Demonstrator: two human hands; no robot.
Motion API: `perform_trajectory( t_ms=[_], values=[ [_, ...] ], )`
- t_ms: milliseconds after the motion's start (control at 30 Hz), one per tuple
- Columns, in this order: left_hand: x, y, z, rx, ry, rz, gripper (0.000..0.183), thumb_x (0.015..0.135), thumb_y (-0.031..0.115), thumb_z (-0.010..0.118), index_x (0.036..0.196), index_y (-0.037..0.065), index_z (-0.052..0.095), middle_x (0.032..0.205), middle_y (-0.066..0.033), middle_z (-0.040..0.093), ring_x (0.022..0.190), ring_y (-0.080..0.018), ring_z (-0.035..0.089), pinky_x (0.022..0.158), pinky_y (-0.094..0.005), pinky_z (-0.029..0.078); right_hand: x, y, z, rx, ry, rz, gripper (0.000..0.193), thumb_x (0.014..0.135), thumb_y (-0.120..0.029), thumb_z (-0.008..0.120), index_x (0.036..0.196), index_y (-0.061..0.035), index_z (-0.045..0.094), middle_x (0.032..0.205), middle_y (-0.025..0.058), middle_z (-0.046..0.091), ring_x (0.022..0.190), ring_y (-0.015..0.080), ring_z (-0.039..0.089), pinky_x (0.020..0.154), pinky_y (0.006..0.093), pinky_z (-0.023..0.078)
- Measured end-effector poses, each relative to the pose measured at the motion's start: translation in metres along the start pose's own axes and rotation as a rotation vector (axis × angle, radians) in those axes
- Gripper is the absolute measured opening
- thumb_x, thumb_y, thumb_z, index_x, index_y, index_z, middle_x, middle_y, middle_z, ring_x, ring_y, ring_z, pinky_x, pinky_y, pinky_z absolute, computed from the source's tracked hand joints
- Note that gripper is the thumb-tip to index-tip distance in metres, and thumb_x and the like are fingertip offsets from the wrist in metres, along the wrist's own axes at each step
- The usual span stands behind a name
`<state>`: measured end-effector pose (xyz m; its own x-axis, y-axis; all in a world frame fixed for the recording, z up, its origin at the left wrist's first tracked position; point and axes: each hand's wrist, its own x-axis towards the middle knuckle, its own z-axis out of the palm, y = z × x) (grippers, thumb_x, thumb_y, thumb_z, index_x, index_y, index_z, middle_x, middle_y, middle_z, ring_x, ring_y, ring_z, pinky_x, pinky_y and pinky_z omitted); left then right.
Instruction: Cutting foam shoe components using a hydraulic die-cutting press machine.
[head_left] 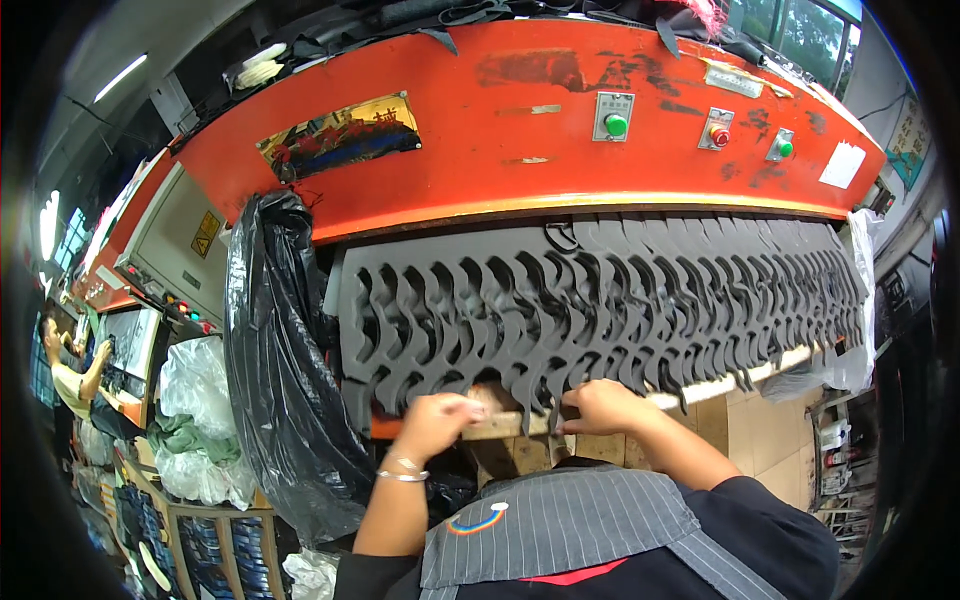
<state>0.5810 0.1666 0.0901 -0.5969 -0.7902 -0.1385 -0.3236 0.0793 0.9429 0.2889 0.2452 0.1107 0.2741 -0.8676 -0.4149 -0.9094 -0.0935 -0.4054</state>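
Note:
A dark grey sheet [450, 250], apparently foam, lies on the bed of a red machine, with rows of curved cut-outs through it. Loose curved strips hang over its near edge. My right hand [605, 408] is closed at that edge, its fingertips gripping one hanging strip. To the left, my left hand [432, 428] is by the front rail [492, 428], its fingers drawn together; whatever they hold is too blurred to name. A gap in the sheet's edge shows just beyond it. A small black wire hook or cutter [562, 237] rests at the sheet's far edge.
The red machine beam [480, 180] spans above the sheet, carrying green buttons [616, 125] and a red stop button [719, 136]. Black plastic [285, 360] hangs at the left, clear plastic [862, 300] at the right. A co-worker [75, 365] stands at another machine, far left.

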Motion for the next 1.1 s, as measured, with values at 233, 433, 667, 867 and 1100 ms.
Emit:
perform_trajectory(
  t_ms=[233, 433, 667, 867, 1100],
  values=[
    [0.073, -0.093, -0.163, 0.297, 0.914, -0.178, 0.059, 0.08, 0.03, 0.072, 0.127, 0.002, 0.049, 0.114, -0.0212, 0.062, 0.104, -0.0326, 0.06, 0.093, -0.0396, 0.045, 0.102, 0.033, -0.101, -0.025, 0.849, -0.007, 0.041, 0.083, -0.035, 0.067, 0.114, -0.0075, 0.06, 0.104, 0.0172, 0.062, 0.101, 0.0357, 0.057, 0.086, 0.043, 0.048],
    [0.121, -0.072, -0.175, 0.335, 0.639, -0.433, 0.075, 0.072, 0.016, 0.069, 0.137, -0.002, 0.037, 0.122, -0.024, 0.059, 0.112, -0.0325, 0.058, 0.097, -0.035, 0.043, 0.209, 0.061, -0.122, -0.276, 0.751, 0.573, 0.059, 0.087, -0.053, 0.056, 0.132, -0.0157, 0.052, 0.1, 0.0193, 0.056, 0.099, 0.0344, 0.055, 0.076, 0.0399, 0.052],
    [0.092, -0.055, -0.172, 0.268, 0.537, -0.35, 0.056, 0.074, 0.005, 0.057, 0.129, 0.002, 0.048, 0.109, -0.018, 0.065, 0.1, -0.0292, 0.063, 0.088, -0.0348, 0.046, 0.207, 0.101, -0.115, -0.256, 0.754, 0.436, 0.049, 0.088, -0.044, 0.058, 0.123, -0.0091, 0.055, 0.094, 0.0207, 0.06, 0.09, 0.0353, 0.06, 0.074, 0.0441, 0.052],
    [0.102, -0.148, -0.161, 0.412, 0.662, -0.199, 0.057, 0.075, 0.008, 0.064, 0.13, 0.003, 0.048, 0.107, -0.0185, 0.065, 0.098, -0.0293, 0.064, 0.087, -0.0355, 0.047, 0.224, 0.129, -0.076, -0.255, 0.863, 0.354, 0.055, 0.089, -0.044, 0.057, 0.128, -0.0054, 0.051, 0.098, 0.0231, 0.061, 0.094, 0.038, 0.061, 0.081, 0.0445, 0.051],
    [0.19, -0.051, -0.109, 0.64, 0.756, 0.486, 0.042, 0.077, 0.015, 0.072, 0.116, 0.007, 0.061, 0.087, -0.009, 0.064, 0.082, -0.0251, 0.061, 0.078, -0.0363, 0.049, 0.205, 0.155, -0.134, -0.286, 0.803, 0.064, 0.037, 0.078, -0.023, 0.067, 0.113, -0.0111, 0.066, 0.118, 0.0114, 0.057, 0.107, 0.0332, 0.056, 0.092, 0.0399, 0.048]
  ],
)
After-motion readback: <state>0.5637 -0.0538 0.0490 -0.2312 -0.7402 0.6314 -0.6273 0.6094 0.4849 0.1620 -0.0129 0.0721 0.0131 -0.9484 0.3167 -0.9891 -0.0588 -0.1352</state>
